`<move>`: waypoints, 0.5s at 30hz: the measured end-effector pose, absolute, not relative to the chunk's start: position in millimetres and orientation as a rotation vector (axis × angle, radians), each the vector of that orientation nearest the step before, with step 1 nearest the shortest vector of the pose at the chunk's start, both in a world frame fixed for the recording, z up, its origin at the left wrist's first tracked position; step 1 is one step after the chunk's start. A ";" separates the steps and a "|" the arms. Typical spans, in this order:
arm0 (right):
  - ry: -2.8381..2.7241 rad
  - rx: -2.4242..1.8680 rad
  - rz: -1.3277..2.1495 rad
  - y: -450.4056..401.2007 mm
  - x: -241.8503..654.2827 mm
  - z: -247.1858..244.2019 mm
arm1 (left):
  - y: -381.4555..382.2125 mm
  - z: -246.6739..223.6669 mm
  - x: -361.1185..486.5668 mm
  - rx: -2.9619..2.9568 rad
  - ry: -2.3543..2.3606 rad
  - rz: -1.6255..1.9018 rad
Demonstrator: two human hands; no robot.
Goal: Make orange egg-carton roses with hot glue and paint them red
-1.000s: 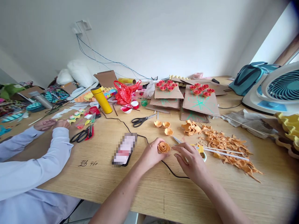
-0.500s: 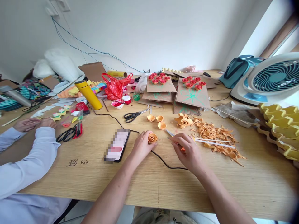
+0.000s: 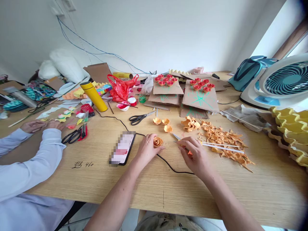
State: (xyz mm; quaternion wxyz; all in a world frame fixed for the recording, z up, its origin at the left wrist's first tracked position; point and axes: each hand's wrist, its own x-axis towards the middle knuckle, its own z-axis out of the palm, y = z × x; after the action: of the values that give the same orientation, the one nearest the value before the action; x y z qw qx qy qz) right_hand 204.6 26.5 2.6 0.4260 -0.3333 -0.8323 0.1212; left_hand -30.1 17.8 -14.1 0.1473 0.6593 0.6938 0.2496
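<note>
My left hand (image 3: pixel 149 149) is closed around the side of an orange rose (image 3: pixel 158 141) with curled layered petals, low over the table. To its right, my right hand (image 3: pixel 192 152) grips a glue gun, mostly hidden by the fingers. Its small tip (image 3: pixel 175 141) points left toward the rose, a short gap away. An orange part (image 3: pixel 190 153) shows below my fingers. A pointed metal blade (image 3: pixel 176 136) lies just behind the tip. Beyond my hands sit three orange petal cups (image 3: pixel 168 128).
Orange scraps (image 3: pixel 223 141) and white sticks (image 3: pixel 223 147) lie right. A phone (image 3: pixel 122 149) and black cord (image 3: pixel 170 166) are near my left hand. Scissors (image 3: pixel 138 119), red roses on cardboard (image 3: pixel 201 99), a fan (image 3: pixel 284 81) and a yellow bottle (image 3: pixel 94 97) stand around. A co-worker's hands (image 3: pixel 40 125) are left.
The camera view has shifted slightly, so things appear a little farther right. Both my hands keep nearly the same pose and hold.
</note>
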 end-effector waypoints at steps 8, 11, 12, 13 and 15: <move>-2.026 -0.858 0.285 31.2 206.2 -2.0 | 14.6 -5.3 -36.2 1.840 1.977 0.853; -1.998 -0.843 0.280 31.7 207.8 -1.4 | 15.1 -2.7 -38.0 1.810 1.970 0.888; -1.986 -0.840 0.279 31.8 208.6 -0.7 | 15.6 -2.5 -38.4 1.806 1.968 0.896; -1.976 -0.840 0.274 32.2 209.6 0.2 | 16.2 -2.7 -38.9 1.807 1.965 0.907; -1.955 -0.851 0.256 33.4 212.0 2.4 | 17.7 -3.7 -40.1 1.818 1.962 0.941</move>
State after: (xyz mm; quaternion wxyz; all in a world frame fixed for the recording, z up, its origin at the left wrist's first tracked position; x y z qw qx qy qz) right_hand 212.0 33.4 2.4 0.4769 -0.3484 -0.8001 0.1049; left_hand -40.1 17.7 -3.7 0.1526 0.6338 0.6838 0.3278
